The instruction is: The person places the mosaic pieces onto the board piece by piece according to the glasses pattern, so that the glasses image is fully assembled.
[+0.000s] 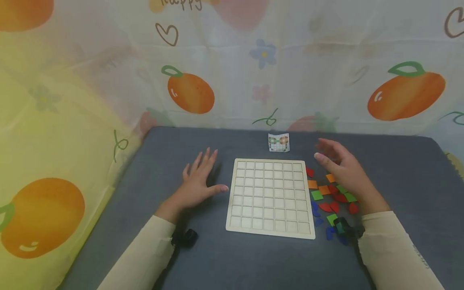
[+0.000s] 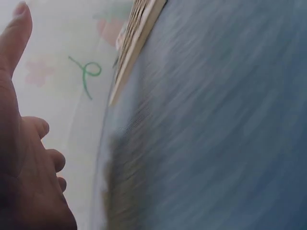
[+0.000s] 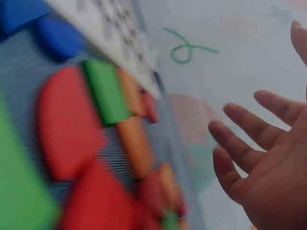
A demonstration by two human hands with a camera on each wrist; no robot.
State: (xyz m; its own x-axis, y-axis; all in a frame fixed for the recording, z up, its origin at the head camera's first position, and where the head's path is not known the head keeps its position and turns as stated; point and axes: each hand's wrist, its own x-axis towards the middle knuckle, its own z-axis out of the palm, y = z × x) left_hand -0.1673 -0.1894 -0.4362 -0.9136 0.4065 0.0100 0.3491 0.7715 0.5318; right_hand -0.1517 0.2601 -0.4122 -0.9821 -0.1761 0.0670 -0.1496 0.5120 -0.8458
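1. Head view: left hand (image 1: 197,183) seemingly raised off the grey tabletop (image 1: 250,262), fingers spread and released, nothing held. Thumb tip just beside the gridded board (image 1: 269,191). Light pressure on the rim would probably steady it.
2. Board lies flat between the hands, all cells bare. Best kept from turning; any piece set in likely needs squaring to the cell lines.
3. Printed card (image 1: 278,143) just beyond the board's far edge; fine detail too small to read. Probably worth keeping uncovered as a reference.
4. Coloured pieces (image 1: 334,207) (red, orange, green, blue) scattered along the board's right edge, some overlapping. Flat, so likely an edge pinch, top ones first.
5. Right hand (image 1: 342,167) by the pieces' far side, fingers loosely bent, released, grasping nothing; palm bare in right wrist view. Lowering straight down should disturb fewer neighbours than sweeping.
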